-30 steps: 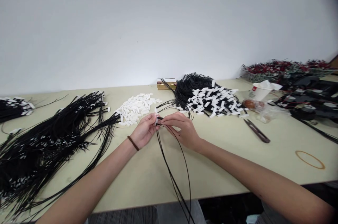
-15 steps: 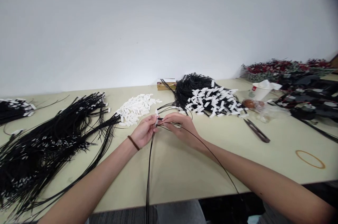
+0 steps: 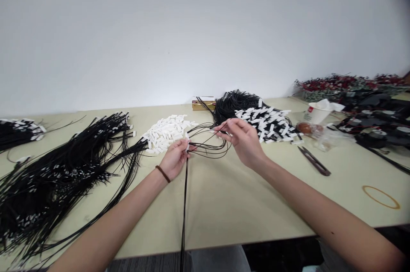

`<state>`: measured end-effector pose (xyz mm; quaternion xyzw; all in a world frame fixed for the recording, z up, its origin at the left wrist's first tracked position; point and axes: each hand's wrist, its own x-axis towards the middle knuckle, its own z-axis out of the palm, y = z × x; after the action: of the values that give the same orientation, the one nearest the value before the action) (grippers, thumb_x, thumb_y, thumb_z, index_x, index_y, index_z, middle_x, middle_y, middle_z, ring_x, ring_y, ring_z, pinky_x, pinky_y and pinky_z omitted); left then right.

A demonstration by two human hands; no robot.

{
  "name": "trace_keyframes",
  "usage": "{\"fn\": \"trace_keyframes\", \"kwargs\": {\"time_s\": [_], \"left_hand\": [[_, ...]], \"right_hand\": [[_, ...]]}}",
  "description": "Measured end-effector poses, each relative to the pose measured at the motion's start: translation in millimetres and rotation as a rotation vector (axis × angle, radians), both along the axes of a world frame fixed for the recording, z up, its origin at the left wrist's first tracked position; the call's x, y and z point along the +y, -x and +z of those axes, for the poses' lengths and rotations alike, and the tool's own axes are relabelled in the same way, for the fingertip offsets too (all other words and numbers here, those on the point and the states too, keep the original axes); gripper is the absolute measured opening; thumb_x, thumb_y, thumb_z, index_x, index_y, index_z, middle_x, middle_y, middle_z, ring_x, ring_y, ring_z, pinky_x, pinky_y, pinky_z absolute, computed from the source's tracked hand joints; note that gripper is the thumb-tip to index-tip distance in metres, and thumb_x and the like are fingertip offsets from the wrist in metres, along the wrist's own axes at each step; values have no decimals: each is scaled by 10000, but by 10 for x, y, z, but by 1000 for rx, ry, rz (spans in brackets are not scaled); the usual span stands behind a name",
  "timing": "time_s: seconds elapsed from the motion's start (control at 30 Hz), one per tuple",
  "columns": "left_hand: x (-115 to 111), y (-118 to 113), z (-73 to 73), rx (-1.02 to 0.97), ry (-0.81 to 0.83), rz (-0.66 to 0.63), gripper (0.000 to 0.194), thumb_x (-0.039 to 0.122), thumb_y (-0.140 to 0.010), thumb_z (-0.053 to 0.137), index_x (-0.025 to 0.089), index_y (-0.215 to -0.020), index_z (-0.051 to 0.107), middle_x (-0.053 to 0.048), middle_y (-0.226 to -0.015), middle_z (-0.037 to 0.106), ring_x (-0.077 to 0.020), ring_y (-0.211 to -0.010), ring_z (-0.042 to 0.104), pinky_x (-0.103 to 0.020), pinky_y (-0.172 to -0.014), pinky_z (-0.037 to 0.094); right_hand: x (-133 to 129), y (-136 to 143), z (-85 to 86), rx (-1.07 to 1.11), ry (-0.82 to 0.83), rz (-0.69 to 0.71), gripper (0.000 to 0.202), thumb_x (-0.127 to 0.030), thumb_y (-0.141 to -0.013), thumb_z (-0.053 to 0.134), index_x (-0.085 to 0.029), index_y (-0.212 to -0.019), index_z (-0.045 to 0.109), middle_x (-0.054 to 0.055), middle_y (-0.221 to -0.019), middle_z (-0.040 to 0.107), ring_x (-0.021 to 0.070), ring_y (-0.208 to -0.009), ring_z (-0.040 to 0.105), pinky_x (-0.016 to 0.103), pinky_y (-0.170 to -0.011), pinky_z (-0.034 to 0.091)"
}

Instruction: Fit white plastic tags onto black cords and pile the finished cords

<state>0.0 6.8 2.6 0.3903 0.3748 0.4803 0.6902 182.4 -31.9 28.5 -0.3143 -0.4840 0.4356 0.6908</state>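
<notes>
My left hand is closed in a pinch on a small white connector above the table. Thin black wires run from it, some looping to the right and others hanging down past the table's front edge. My right hand pinches a black wire between thumb and fingertips, to the right of the connector. Just behind my left hand lies a heap of loose white connectors. A bundle of black wires with white connectors on their ends lies behind my right hand.
Long black wire bundles cover the table's left side. A gold box stands near the wall. At right are dark thread snips, a yellow rubber band, a paper cup, a plastic bag and red-and-black wire bundles.
My right hand has moved right and slightly up, away from the connector, drawing a wire with it. The wire loops between the hands show more openly. My left hand has stayed nearly in place.
</notes>
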Motion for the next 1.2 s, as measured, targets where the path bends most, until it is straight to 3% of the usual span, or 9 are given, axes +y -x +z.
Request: {"fn": "trace_keyframes", "kwargs": {"time_s": [0.13,0.23,0.3,0.4,0.53,0.67,1.2], "left_hand": [[7,10,-43,63,-46,-11,131,220,-700,638,122,-707,552,-12,-672,560,-85,-627,571,-138,-419,357],[0,11,-63,122,-95,-36,175,263,-681,649,128,-720,544,-19,-688,571,-97,-648,574,-144,-430,358],[-10,7,-66,149,-128,-59,195,283,-671,654,134,-723,539,-21,-690,580,-102,-653,572,-148,-434,357],[-25,5,-55,175,-158,-90,227,313,-655,663,136,-722,537,-22,-703,586,-102,-643,565,-156,-437,355],[-31,12,-45,165,-182,-126,268,339,-630,686,134,-715,536,-16,-703,573,-90,-610,540,-159,-436,348],[-30,15,-59,141,-219,-194,265,350,-653,672,137,-712,525,-13,-706,560,-84,-608,517,-161,-450,350],[-45,22,-59,130,-228,-241,258,355,-674,654,143,-707,511,-11,-718,546,-84,-618,492,-172,-482,361]], "right_hand": [[78,-265,160,182,-31,-118,192,-330,-733,628,-184,-698,510,-33,-671,522,82,-611,553,246,-602,515],[138,-423,201,170,-93,-306,185,-326,-732,620,-176,-691,518,-41,-647,489,40,-491,447,149,-397,350],[135,-438,200,24,-184,-480,140,-322,-759,589,-186,-739,562,-30,-661,510,42,-466,406,160,-365,269],[60,-320,167,-413,-394,-674,94,-263,-792,558,-204,-822,624,6,-713,574,80,-539,445,208,-429,313],[-42,-97,50,-966,-718,-610,108,-168,-803,536,-196,-783,638,21,-680,610,118,-627,471,260,-566,375],[-40,-7,-96,-1237,-819,-535,126,-158,-812,519,-190,-750,624,4,-603,566,115,-592,382,245,-558,336],[-19,8,-145,-1328,-822,-549,162,-159,-818,501,-187,-683,586,-4,-569,497,120,-604,322,234,-581,292]]}}
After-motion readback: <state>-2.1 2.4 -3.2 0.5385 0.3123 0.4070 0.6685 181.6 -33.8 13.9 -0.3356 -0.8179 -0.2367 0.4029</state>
